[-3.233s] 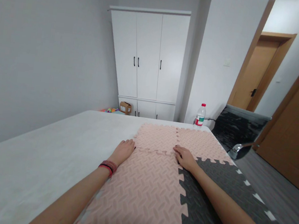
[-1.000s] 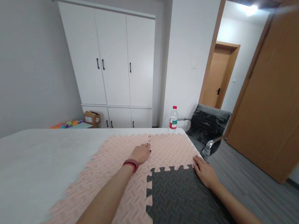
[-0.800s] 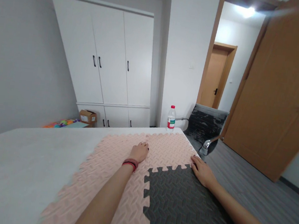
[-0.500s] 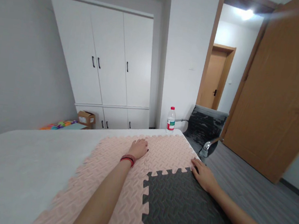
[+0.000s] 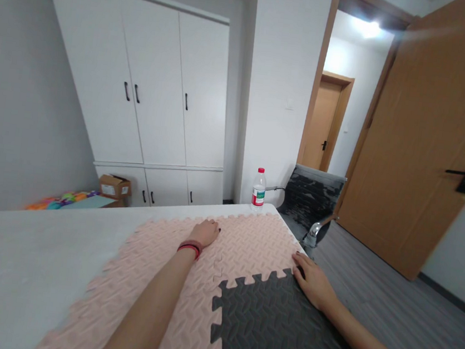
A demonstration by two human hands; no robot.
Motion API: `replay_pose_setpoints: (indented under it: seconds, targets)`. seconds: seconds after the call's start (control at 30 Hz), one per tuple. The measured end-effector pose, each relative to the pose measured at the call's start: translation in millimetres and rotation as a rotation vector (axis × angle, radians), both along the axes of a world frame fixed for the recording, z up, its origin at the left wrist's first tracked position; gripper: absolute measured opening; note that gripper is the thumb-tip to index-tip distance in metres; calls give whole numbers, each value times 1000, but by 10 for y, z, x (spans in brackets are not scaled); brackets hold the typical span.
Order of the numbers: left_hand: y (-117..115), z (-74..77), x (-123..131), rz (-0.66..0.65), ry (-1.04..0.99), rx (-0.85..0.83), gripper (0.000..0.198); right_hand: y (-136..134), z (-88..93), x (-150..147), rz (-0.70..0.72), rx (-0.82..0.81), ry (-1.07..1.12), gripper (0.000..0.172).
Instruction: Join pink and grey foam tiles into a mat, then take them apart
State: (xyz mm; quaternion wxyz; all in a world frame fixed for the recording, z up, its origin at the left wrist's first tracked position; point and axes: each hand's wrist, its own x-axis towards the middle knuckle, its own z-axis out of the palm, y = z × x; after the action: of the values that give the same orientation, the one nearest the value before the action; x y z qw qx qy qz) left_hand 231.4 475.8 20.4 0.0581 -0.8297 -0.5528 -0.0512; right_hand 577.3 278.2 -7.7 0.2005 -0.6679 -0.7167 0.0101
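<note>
Pink mats [image 5: 256, 239] reach near the table's [image 5: 8, 261] far edge; a dark mat [image 5: 277, 331] meets them by the right edge. We record the left hand [image 5: 206, 232] palm-down on pink, fingers extended; the right hand [image 5: 313, 280] likewise, at the right edge. A bottle [image 5: 258, 191] stands at the far right corner.

Pink mats [image 5: 258, 242]: raised tread pattern, flat on white table [image 5: 12, 267], visible seam between tiles. Dark grey mat [image 5: 273, 330]: same tread, flat, toothed edges, pink bordering its far and left sides. Can't tell if teeth fully seated.
</note>
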Motion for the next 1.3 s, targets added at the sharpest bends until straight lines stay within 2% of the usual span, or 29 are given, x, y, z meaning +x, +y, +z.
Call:
replay_pose_setpoints:
  seconds: [0.17,0.27,0.43,0.6,0.7,0.83,0.93,1.03,1.17,1.3]
  targets:
    - [111,-89,200,131,0,108,35,10,10,-4,-1,-6,23,50]
    - [209,-118,275,159,9,120,33,22,14,2,-6,-8,28,50]
    - [285,-100,295,135,26,104,32,20,24,-7,-10,-9,27,50]
    - [235,-117,299,112,-2,94,33,18,31,-13,-10,-6,25,50]
    - [179,-95,216,66,-33,40,38,22,41,-12,-6,0,23,49]
    - [58,26,-54,-65,-50,-136,56,8,56,-12,-11,6,28,49]
    - [-68,82,-230,-147,-24,-272,86,-3,52,-10,-8,8,35,49]
    - [-161,48,-274,-153,19,-318,113,7,27,0,-1,19,28,49]
    - [-189,-3,-218,-136,48,-304,117,38,-24,26,2,33,20,49]
    - [-273,28,-172,-97,62,-242,110,40,-51,44,4,29,6,49]
